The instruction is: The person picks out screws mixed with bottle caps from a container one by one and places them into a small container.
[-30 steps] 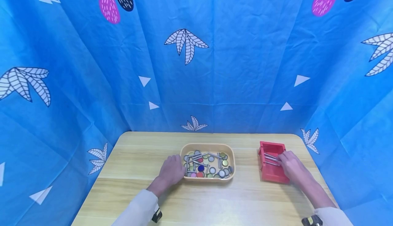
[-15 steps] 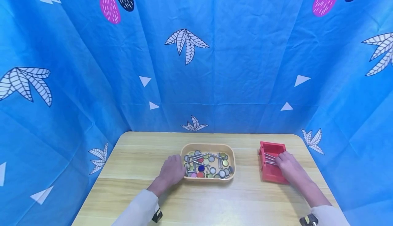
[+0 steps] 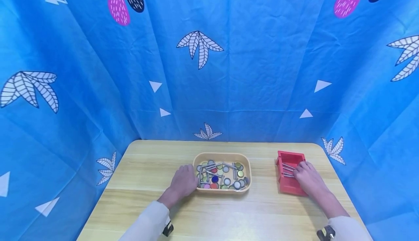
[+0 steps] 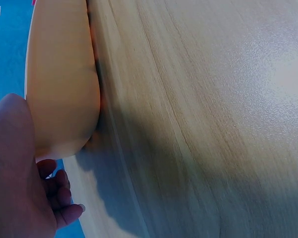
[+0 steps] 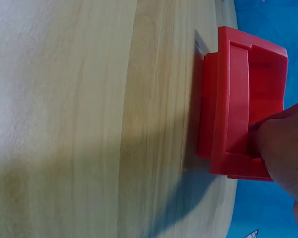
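My left hand [image 3: 184,181] grips the left end of a beige tray [image 3: 226,192] in the head view. In the left wrist view my thumb lies along the tray's rim and the other fingers curl below its corner. The tray holds several round bottle caps [image 3: 214,179], mixed with several long silver bolts [image 3: 214,174]. At the right, my right hand [image 3: 309,178] reaches over the side of a red bin [image 3: 292,188], fingers down inside it. A few silver bolts [image 3: 288,175] lie in the bin against those fingers. My right fingertips are hidden in both views.
Both containers stand on a light wooden table [image 3: 226,212], with a gap between them. Blue patterned cloth [image 3: 262,70] hangs behind the table and on both sides. The red bin stands close to the table's right edge.
My right hand has shifted slightly left inside the red bin, over the bolts there. My left hand and the beige tray have stayed in place.
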A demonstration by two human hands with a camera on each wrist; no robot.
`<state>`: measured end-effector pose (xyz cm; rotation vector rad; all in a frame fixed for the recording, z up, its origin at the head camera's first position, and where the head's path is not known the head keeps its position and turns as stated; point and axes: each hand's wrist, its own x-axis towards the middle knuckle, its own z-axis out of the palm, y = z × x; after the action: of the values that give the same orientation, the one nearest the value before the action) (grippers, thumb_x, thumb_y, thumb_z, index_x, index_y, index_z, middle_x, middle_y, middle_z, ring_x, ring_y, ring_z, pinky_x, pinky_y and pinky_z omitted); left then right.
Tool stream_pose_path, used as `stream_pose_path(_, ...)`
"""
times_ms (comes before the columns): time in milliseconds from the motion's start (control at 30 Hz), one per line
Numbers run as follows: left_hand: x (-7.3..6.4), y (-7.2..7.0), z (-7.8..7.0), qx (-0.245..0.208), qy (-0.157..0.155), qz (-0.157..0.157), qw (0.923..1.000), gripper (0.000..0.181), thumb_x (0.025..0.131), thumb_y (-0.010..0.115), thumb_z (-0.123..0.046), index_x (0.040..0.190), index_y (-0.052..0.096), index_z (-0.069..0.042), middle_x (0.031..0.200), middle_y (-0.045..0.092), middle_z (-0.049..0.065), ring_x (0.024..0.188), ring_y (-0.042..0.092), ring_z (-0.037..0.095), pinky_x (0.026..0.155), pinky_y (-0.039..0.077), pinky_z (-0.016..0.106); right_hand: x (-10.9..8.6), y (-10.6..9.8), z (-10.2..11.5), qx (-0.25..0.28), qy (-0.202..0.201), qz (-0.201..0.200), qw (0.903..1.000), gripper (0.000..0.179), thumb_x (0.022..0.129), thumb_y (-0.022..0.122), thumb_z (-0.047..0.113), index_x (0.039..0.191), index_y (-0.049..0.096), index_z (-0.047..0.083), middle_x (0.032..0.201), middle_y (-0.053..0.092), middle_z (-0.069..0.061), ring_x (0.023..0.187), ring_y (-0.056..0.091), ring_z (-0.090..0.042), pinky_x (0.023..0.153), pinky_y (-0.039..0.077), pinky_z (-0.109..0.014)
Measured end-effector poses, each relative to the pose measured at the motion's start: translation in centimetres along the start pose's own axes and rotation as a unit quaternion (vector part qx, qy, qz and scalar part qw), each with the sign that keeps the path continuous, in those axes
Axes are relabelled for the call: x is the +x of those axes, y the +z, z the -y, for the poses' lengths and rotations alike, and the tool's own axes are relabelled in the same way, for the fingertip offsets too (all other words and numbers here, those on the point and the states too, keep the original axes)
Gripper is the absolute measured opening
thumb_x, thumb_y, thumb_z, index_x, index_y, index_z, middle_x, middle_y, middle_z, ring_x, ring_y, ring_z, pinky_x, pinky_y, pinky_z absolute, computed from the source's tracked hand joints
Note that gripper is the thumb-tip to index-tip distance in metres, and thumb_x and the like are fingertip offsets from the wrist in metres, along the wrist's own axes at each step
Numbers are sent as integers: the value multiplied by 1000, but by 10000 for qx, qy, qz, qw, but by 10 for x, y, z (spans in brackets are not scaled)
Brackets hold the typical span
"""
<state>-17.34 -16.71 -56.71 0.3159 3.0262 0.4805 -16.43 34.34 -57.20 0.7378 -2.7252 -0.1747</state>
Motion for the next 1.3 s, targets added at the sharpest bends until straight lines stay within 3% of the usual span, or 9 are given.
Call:
stream_pose_path(500,-1,-2,-1,37,27,27,10000,33,92,61,-27,107,59,3,85,51,7,75,45,21,68,40,34,5,3,7,-389,-6,199,9990,25,61,91,-2,75,71,6,75,68,-11,86,54,-29,95,45,-55)
stream_pose_path(767,-1,-2,-1,15,1,23,10000,33,91,61,-26,107,59,3,85,52,7,75,46,21,67,41,34,6,-1,5,-234,55,302,9993,25,64,88,-5,83,75,5,83,74,-12,90,57,-31,97,48,-58)
stream_pose_path(1067,-1,-1,0,26,-18,28,10000,32,91,61,-26,105,59,2,84,51,7,74,46,21,66,41,34,25,-24,5,-99,233,308,9992,25,72,84,-6,94,74,-3,85,72,-16,82,63,-29,77,58,-44)
stream_pose_path(1300,0,-3,-2,47,-25,19,10000,33,92,62,-26,106,60,3,85,52,8,75,46,22,67,42,35,40,-41,12,-93,235,107,9996,28,73,83,-9,98,72,-6,88,72,-21,84,68,-32,81,61,-44)
